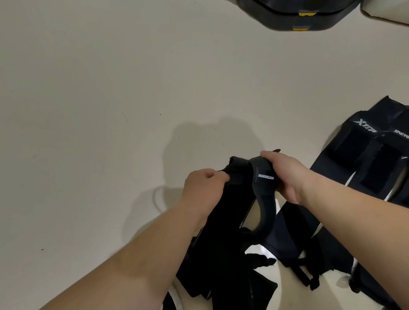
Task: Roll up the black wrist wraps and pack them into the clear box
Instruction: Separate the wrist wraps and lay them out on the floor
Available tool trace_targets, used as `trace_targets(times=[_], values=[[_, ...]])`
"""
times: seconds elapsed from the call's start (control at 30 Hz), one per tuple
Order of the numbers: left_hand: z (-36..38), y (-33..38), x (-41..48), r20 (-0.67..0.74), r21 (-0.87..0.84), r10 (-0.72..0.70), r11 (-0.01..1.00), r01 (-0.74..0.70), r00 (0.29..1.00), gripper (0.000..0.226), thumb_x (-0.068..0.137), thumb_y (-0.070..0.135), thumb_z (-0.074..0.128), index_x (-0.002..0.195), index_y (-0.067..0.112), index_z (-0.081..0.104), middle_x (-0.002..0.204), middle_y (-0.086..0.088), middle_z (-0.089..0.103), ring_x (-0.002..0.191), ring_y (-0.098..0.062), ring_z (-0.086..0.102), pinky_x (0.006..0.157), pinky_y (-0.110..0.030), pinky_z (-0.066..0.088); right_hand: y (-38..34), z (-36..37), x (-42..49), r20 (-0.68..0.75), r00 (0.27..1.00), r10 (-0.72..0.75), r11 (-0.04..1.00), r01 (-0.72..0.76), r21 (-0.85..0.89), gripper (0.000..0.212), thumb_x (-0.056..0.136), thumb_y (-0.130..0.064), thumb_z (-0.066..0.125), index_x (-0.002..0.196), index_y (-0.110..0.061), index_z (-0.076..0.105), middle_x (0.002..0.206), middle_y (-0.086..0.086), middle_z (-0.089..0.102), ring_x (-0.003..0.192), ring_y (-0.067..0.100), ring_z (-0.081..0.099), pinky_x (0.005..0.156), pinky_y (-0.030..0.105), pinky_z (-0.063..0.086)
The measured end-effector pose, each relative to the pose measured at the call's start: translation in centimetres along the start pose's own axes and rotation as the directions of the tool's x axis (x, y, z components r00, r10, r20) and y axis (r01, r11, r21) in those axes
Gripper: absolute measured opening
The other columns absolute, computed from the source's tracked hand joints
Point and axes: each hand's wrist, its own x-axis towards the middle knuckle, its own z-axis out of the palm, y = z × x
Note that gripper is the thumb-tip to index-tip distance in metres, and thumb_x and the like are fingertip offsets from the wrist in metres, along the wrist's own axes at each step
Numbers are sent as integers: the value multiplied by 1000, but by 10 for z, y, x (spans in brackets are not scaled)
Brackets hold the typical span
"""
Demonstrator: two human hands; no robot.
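Down near the person, a bit right of centre, both hands were on one black wrist wrap (263, 181), held just above the pale floor (65, 120). The left hand (205, 184) had its grip clamped on the fuzzy far end, fingers curled in over it. The right hand (287, 174) had its grip closed round the strap part with the white label, which bent in a loop back toward the person. The rest of the black fabric hung down over a messy pile of more black straps (226, 281). Off to the right, a row of other wraps (391, 157) lay flat side by side, unrolled. Far off at the right sat a stack of dark pads with yellow marks (308, 0), not part of this.

Looked like the rolling step was only getting started, since nothing was wound tight yet. The clear box couldn't be made out for sure. A few shiny see-through edges showed under the wraps, but that was only a guess. Next move would probably need the strap pulled straight, then wound snugly from one end so it wouldn't spring open.
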Motion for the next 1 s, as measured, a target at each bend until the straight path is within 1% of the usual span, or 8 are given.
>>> trace_targets(times=[0.07, 0.27, 0.37, 0.43, 0.6, 0.73, 0.83, 1.0], values=[[-3, 2, -2, 99, -166, -77, 982, 93, 992, 16, 94, 19, 66, 89, 7, 74, 83, -10, 71, 72, -23, 68, 65, -29, 58, -3, 1, -1, 34, 999, 23, 997, -25, 74, 29, 104, -28, 60, 119, -5, 69, 103, 11, 74, 92, 26, 72, 87, 40, 61], [-18, 0, -2, 195, -549, -146, 803, 231, 970, 16, 94, 12, 56, 103, 6, 68, 89, -11, 71, 73, -22, 70, 65, -31, 58, -10, -19, 6, 25, 999, -36, 987, 32, 155, 32, 106, -29, 54, 112, -6, 75, 106, 10, 79, 93, 23, 74, 99, 40, 57], [-23, -9, -1, 157, -404, -145, 893, 197, 977, 12, 95, 16, 58, 100, 11, 67, 88, -6, 66, 77, -22, 64, 75, -37, 56, -7, -26, 9, 42, 998, -44, 999, 45, -27, 43, 106, -47, 55, 124, -14, 74, 121, 1, 79, 115, 16, 72, 107, 36, 51], [-19, -11, -3, 149, -355, -155, 913, 199, 977, 13, 98, 18, 59, 100, 11, 69, 84, -3, 67, 75, -21, 64, 73, -35, 56, -4, -21, 5, 84, 996, -37, 993, 46, -106, 47, 105, -56, 55, 124, -18, 74, 120, -4, 80, 116, 12, 71, 100, 30, 51], [-11, -10, -5, 98, -305, -137, 939, 161, 986, 20, 99, 33, 68, 106, 15, 76, 94, -2, 81, 80, -16, 77, 64, -28, 58, -1, -1, -3, 130, 984, -121, 947, 154, -283, 48, 102, -56, 60, 123, -14, 68, 122, 4, 77, 119, 23, 70, 108, 36, 51], [-15, -13, -8, 128, -272, -142, 947, 173, 981, 31, 96, 38, 76, 108, 10, 75, 103, -8, 82, 87, -20, 80, 69, -30, 62, 0, 8, -7, 158, 977, -145, 933, 188, -306, 39, 103, -55, 58, 113, -19, 70, 116, 1, 77, 117, 22, 71, 99, 33, 51], [-18, -10, -12, 220, -374, -144, 901, 220, 965, 29, 98, 32, 74, 114, 7, 73, 108, -11, 81, 95, -25, 80, 74, -33, 62, 1, 13, -9, 201, 974, -105, 934, 166, -317, 49, 101, -57, 58, 122, -16, 73, 118, 3, 79, 116, 20, 73, 109, 37, 49], [-21, -4, -11, 287, -433, -77, 879, 201, 955, 32, 102, 28, 67, 128, 10, 70, 121, -12, 78, 107, -27, 76, 86, -38, 60, -9, 15, -18, 268, 963, -21, 994, 50, -102, 47, 102, -38, 61, 132, -4, 70, 122, 15, 77, 108, 30, 76, 102, 44, 58]])
